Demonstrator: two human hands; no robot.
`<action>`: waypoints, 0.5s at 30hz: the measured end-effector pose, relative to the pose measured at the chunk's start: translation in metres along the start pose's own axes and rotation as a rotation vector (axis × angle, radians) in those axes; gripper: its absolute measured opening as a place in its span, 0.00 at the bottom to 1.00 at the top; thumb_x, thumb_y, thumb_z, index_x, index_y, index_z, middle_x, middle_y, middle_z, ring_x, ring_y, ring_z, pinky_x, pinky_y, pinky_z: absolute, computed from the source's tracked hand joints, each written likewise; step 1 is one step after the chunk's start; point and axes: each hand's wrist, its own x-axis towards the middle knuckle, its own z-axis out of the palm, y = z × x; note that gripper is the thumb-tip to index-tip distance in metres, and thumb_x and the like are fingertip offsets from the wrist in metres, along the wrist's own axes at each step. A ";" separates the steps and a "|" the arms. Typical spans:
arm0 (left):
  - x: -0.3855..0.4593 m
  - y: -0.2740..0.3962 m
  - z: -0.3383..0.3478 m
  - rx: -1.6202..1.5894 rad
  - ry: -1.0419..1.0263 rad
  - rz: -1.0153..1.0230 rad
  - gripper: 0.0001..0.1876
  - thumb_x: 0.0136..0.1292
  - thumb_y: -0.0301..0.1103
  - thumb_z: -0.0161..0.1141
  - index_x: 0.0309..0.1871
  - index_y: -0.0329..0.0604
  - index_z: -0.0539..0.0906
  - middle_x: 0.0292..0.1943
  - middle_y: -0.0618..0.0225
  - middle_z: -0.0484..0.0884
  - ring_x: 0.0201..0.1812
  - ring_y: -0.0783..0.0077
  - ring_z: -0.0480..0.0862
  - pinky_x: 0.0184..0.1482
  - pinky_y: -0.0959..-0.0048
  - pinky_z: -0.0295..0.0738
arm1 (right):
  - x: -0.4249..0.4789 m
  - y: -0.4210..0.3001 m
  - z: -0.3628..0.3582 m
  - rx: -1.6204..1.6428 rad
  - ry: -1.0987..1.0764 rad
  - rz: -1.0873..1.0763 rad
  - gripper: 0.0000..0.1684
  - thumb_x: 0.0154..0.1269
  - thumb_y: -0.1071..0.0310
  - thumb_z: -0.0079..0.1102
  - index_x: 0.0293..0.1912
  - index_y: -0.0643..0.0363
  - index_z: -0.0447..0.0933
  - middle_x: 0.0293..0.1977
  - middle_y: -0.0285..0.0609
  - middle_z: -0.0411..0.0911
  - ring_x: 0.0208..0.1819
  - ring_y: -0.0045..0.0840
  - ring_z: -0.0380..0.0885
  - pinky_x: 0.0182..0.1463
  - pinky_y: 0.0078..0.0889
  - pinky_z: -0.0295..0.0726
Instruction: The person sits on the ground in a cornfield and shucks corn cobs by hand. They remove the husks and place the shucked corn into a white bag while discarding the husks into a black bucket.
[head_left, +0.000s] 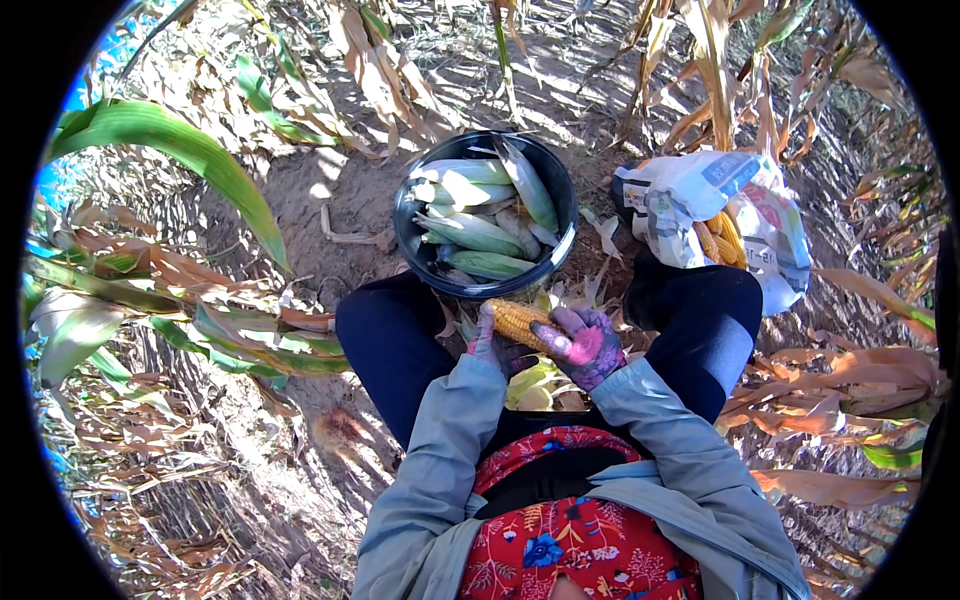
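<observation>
A husked yellow corn cob (517, 322) is held level between both gloved hands, just this side of a black bucket. My left hand (489, 343), in a patterned glove, grips the cob's left end. On its right end are the fingers of my right hand (589, 346), in a purple and pink flowered glove. Ears of corn in their husks (476, 229) lie in the round black bucket (564, 259). Pale husks (540, 390) lie below the hands, between my legs. To the right of the bucket, a printed white sack (679, 180) gapes, showing husked yellow cobs (724, 238) inside.
My bent knees flank the bucket's near side. A long green corn leaf (180, 150) arches in from the left. Corn stalks (712, 67) stand beyond the bucket and sack. Dry leaves (847, 382) cover ground at the right, and bare soil (322, 217) shows left of the bucket.
</observation>
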 end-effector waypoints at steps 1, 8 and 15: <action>0.001 -0.001 0.000 -0.044 -0.027 0.027 0.35 0.52 0.62 0.45 0.56 0.45 0.61 0.48 0.58 0.70 0.45 0.59 0.73 0.42 0.63 0.71 | 0.002 -0.002 0.002 -0.006 -0.008 -0.093 0.22 0.47 0.62 0.58 0.44 0.55 0.69 0.29 0.49 0.71 0.36 0.41 0.70 0.40 0.35 0.70; 0.010 -0.007 -0.011 0.029 -0.113 0.298 0.29 0.52 0.43 0.58 0.54 0.39 0.61 0.50 0.55 0.67 0.51 0.56 0.69 0.52 0.55 0.66 | -0.012 0.033 0.019 0.745 -0.065 0.377 0.37 0.45 0.58 0.64 0.53 0.63 0.60 0.39 0.44 0.73 0.36 0.25 0.73 0.39 0.25 0.74; 0.014 -0.007 -0.020 0.567 0.315 0.207 0.29 0.47 0.57 0.58 0.39 0.37 0.73 0.17 0.64 0.76 0.15 0.69 0.76 0.18 0.74 0.72 | -0.010 0.030 0.010 0.891 -0.103 0.475 0.35 0.43 0.63 0.67 0.51 0.62 0.63 0.39 0.40 0.73 0.36 0.17 0.72 0.34 0.16 0.72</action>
